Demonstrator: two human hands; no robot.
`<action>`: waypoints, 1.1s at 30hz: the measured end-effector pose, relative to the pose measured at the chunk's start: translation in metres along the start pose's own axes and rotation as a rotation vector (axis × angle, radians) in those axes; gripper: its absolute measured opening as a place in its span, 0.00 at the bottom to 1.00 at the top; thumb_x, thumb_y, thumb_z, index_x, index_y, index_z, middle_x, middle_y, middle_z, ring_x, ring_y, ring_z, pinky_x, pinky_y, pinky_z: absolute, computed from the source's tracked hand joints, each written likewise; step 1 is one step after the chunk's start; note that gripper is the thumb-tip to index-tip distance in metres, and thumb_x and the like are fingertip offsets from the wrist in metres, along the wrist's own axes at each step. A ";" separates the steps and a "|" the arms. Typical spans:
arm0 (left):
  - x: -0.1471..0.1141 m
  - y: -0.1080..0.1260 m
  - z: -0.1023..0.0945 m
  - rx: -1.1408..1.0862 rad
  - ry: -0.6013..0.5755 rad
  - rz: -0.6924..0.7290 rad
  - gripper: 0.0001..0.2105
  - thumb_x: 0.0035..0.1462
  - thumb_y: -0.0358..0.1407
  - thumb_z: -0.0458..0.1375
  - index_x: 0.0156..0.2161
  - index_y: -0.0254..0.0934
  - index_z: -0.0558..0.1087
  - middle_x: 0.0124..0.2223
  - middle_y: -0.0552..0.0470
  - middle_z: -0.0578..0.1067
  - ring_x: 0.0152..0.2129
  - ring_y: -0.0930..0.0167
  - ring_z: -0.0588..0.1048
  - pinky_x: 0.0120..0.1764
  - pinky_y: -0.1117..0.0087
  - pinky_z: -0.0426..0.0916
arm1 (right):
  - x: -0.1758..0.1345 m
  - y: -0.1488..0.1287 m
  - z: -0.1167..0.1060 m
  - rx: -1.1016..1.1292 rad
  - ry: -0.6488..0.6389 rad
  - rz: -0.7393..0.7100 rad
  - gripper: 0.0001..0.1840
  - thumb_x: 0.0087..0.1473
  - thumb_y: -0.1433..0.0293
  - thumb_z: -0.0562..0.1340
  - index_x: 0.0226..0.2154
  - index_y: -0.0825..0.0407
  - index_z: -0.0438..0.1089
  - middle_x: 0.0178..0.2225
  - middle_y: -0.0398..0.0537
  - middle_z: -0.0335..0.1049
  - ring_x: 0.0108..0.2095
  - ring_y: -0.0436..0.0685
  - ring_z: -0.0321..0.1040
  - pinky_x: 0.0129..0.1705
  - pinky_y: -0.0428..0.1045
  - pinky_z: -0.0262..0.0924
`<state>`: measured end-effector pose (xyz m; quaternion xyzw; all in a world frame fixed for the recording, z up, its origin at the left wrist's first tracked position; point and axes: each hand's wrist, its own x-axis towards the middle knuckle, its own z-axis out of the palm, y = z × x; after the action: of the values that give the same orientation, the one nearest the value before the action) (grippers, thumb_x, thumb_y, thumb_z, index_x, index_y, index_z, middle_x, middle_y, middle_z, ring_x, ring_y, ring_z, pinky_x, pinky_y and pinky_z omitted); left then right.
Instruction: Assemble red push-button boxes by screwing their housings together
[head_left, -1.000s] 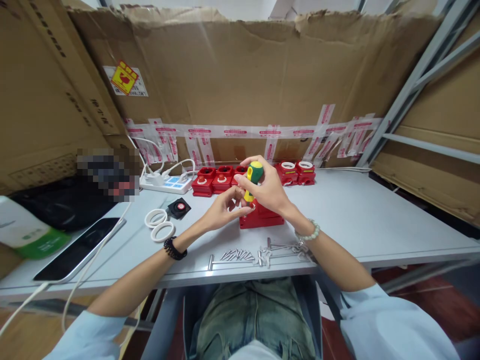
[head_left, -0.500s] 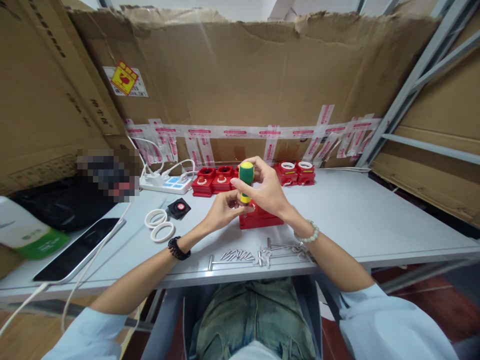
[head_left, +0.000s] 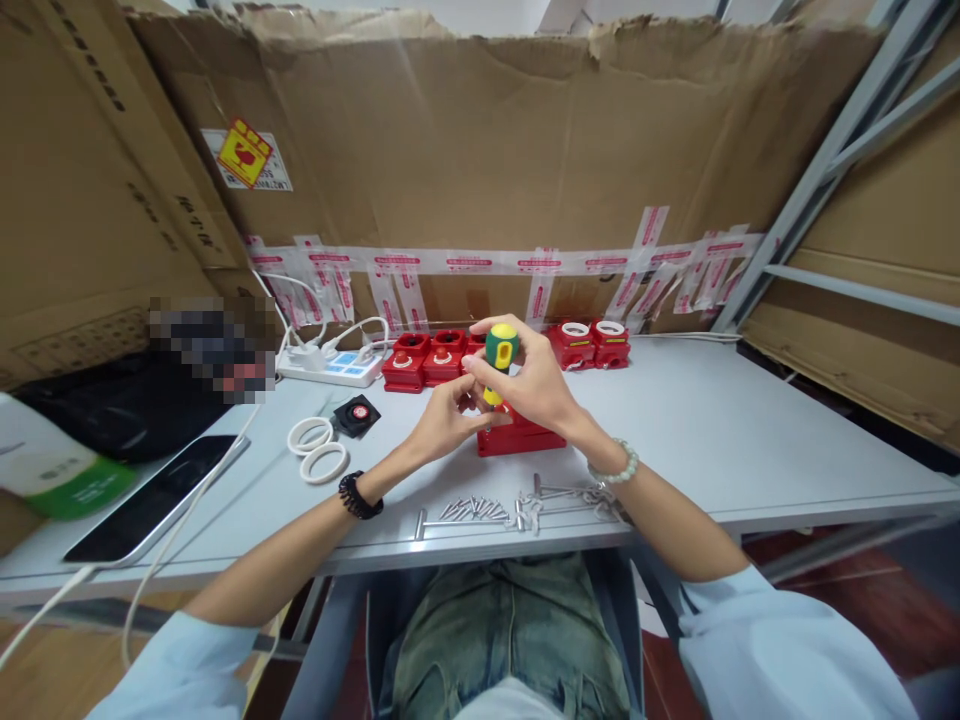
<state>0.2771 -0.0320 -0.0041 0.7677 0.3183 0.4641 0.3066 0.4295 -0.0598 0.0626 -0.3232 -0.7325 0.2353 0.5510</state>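
A screwdriver (head_left: 501, 348) with a green and yellow handle stands nearly upright in my right hand (head_left: 541, 385), whose fingers wrap round the handle. Below it, a red housing (head_left: 517, 440) rests on the table, partly covered by both hands. My left hand (head_left: 442, 418) is closed at the housing's left end, close under the handle's lower end. Its fingertips are pinched together there; what they hold is hidden. The screwdriver's tip is also out of sight behind the fingers.
Several screws (head_left: 474, 510) and metal T-shaped rods (head_left: 457, 522) lie near the front edge. White rings (head_left: 324, 464) and a black square part (head_left: 356, 415) are at left. More red housings (head_left: 405, 365) line the back beside a power strip (head_left: 337, 370). A tablet (head_left: 157, 500) lies far left.
The screwdriver's handle has turned in my right hand, and its top leans slightly further right. My left hand stays at the red housing.
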 end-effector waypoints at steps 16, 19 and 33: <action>-0.002 0.004 -0.008 -0.023 -0.217 0.041 0.12 0.57 0.42 0.61 0.41 0.35 0.75 0.39 0.49 0.79 0.34 0.70 0.74 0.36 0.70 0.65 | 0.000 0.005 -0.003 0.003 0.023 0.044 0.21 0.49 0.58 0.67 0.42 0.50 0.64 0.28 0.40 0.71 0.28 0.50 0.67 0.35 0.49 0.64; -0.001 0.002 -0.006 -0.034 -0.200 0.015 0.12 0.56 0.42 0.62 0.32 0.34 0.75 0.33 0.49 0.79 0.32 0.69 0.74 0.38 0.69 0.65 | 0.000 0.004 -0.002 -0.013 0.022 0.071 0.23 0.49 0.57 0.67 0.43 0.50 0.63 0.28 0.40 0.69 0.29 0.50 0.66 0.35 0.50 0.63; -0.003 0.010 -0.026 0.296 -0.419 0.092 0.08 0.58 0.40 0.59 0.35 0.37 0.74 0.34 0.51 0.76 0.30 0.71 0.70 0.33 0.70 0.62 | 0.000 0.007 -0.007 -0.165 0.019 0.036 0.18 0.51 0.55 0.65 0.34 0.51 0.63 0.25 0.38 0.64 0.23 0.48 0.57 0.27 0.47 0.55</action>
<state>0.2543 -0.0361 0.0117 0.8972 0.2769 0.2569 0.2288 0.4379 -0.0555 0.0600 -0.3829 -0.7381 0.1812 0.5251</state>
